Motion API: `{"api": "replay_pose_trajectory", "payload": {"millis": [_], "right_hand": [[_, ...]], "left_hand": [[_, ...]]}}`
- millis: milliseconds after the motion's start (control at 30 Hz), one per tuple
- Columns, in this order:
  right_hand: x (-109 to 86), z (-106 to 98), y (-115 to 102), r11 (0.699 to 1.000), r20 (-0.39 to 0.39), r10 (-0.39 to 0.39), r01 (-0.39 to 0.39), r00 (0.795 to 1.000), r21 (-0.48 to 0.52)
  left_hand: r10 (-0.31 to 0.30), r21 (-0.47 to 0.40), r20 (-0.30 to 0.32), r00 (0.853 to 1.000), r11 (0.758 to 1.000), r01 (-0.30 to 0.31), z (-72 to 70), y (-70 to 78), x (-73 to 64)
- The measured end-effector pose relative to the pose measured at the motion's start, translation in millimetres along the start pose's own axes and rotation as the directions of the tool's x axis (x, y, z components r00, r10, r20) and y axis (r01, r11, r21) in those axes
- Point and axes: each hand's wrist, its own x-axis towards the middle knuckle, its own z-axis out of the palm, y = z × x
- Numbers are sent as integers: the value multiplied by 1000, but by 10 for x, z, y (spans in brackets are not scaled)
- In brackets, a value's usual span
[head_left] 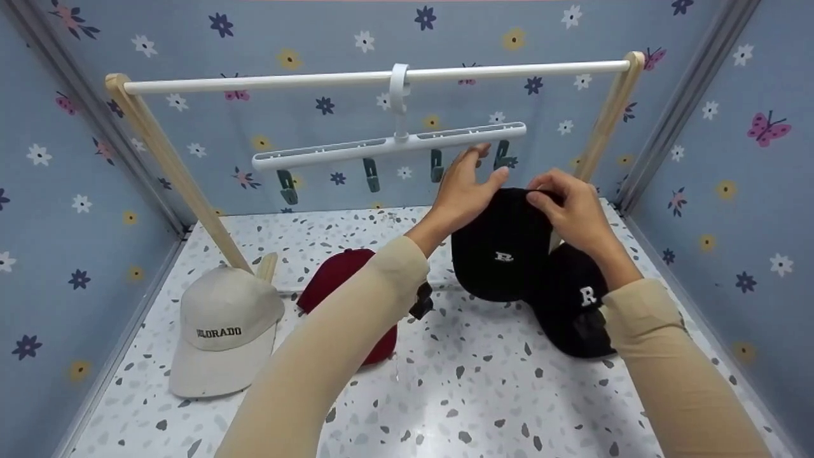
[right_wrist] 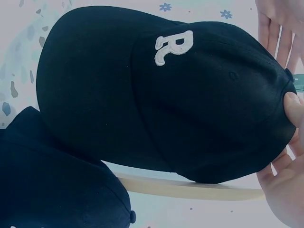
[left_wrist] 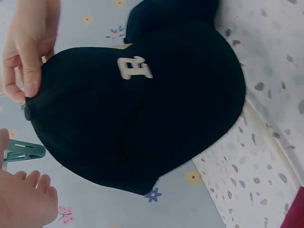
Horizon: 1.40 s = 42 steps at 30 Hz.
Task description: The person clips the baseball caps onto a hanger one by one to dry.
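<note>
My right hand point(head_left: 569, 207) pinches the crown of a black baseball cap point(head_left: 502, 254) between thumb and fingers. The cap hangs brim down, its white letter R facing me. My left hand point(head_left: 463, 191) is raised just under the white hanger point(head_left: 331, 151), near the rightmost green clip point(head_left: 502, 154). In the left wrist view its fingertips sit beside that clip point(left_wrist: 26, 151), apart from the cap, holding nothing visible. The cap's top button lies close to the clip point(right_wrist: 299, 81) in the right wrist view.
A second black cap point(head_left: 566, 292) lies on the speckled table behind the held one. A beige cap point(head_left: 229, 318) and a partly hidden dark red cap point(head_left: 337, 273) lie to the left. The hanger hooks over a white rod point(head_left: 267, 81) between wooden posts point(head_left: 178, 172).
</note>
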Motion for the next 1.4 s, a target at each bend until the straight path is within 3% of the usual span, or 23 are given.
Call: {"api": "replay_pose_trajectory", "payload": {"millis": [267,600,867,1067,1400], "right_hand": [[-11,-3,14,1000,3,-10,10,1000,-4],[-8,-10,-2,1000,2,-13,13,1000,-2],[-30,-27,4,1000,1,6,-6,1000,-14],[-40,-51,13,1000,3,20,-20,1000,-16],[-63,-62,36,1000,4,25,-25,1000,-10]], "left_hand": [[-125,-216,-14,992,969,119,27,102,102],[-159,-320,-13,987,936,146,53,202,139],[-184,-320,-12,983,932,170,106,217,132],[-196,-360,2,981,915,184,81,190,96],[-190,-349,5,982,920,180,41,140,65]]}}
